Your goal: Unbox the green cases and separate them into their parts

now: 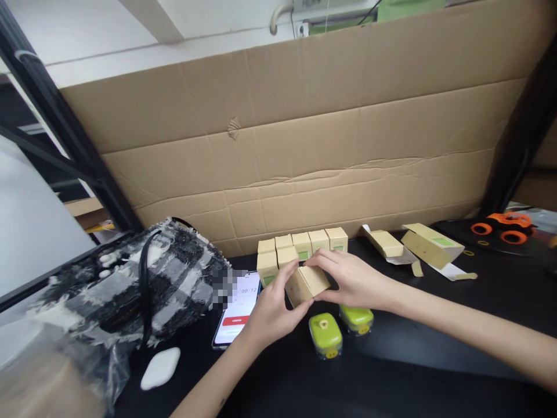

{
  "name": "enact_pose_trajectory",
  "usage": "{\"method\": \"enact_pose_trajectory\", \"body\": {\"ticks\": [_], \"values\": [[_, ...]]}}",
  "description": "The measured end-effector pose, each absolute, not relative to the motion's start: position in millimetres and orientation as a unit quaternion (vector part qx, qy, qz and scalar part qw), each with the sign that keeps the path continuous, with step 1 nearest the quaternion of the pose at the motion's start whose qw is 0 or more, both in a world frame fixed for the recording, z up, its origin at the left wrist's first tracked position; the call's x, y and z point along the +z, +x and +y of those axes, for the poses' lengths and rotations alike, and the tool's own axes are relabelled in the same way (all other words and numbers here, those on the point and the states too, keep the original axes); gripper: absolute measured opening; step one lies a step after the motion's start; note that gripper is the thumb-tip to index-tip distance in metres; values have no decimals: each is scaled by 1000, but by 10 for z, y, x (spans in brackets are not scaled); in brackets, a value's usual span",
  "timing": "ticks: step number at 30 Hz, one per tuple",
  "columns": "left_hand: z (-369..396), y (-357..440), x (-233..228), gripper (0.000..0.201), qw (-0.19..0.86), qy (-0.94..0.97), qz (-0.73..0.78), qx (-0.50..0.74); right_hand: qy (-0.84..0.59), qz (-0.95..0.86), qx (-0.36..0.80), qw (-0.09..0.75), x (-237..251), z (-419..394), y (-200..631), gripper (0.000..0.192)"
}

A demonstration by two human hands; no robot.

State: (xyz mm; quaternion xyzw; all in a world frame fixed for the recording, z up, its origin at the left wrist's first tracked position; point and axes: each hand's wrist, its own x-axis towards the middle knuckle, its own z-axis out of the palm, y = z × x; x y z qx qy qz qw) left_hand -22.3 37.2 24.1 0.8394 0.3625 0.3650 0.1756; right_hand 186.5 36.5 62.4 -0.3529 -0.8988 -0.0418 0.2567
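Observation:
Both my hands hold one small tan cardboard box [310, 283] over the table. My left hand [276, 305] grips its left side between thumb and fingers. My right hand [342, 274] closes on its right side and top edge. Just behind, several matching boxes [319, 240] stand in rows, some with a green label showing. In front of the held box sits a clear container with a lime-green lid [325, 331]. A second green-lidded container [357, 318] stands under my right wrist, partly hidden by it.
Two opened, flattened boxes [430, 247] lie at the back right, near an orange toy car [507, 227]. To the left are a lit phone [237, 310], a white rounded case [161, 368] and a black-and-white fabric bag [183, 284]. A cardboard sheet [304, 139] walls the back.

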Motion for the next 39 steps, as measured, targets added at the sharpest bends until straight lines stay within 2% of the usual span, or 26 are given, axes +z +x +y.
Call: {"method": "enact_pose_trajectory", "body": {"ticks": [5,7,9,12,15,18,21,25,28,31,33,36,39], "values": [[388,-240,269,64,144,832,378,379,-340,-873,-91,337,626,350,1877,41],[387,-233,294,63,139,827,391,379,-322,-874,-28,364,685,317,1900,33],[381,-229,312,58,125,832,388,377,-310,-872,81,369,749,279,1918,22],[369,-229,299,54,109,839,373,381,-336,-861,172,342,800,258,1936,15],[360,-230,244,49,97,840,367,388,-306,-910,109,256,777,293,1952,15],[344,-224,210,42,73,849,355,384,-289,-936,-26,201,713,339,1949,21],[313,-202,229,39,48,864,333,375,-316,-916,-129,212,649,366,1925,24],[260,-158,286,39,9,877,302,373,-290,-911,-148,253,606,380,1887,19],[249,-148,311,38,13,878,288,381,-293,-903,-70,305,605,393,1876,12],[290,-182,327,37,60,853,333,396,-313,-856,111,396,636,442,1913,4],[340,-228,345,40,102,825,379,407,-347,-804,208,436,674,507,1983,10],[424,-314,381,47,141,790,419,426,-421,-763,240,428,724,631,2139,18],[489,-371,411,55,174,746,445,464,-440,-779,217,390,699,719,2257,14]]}}
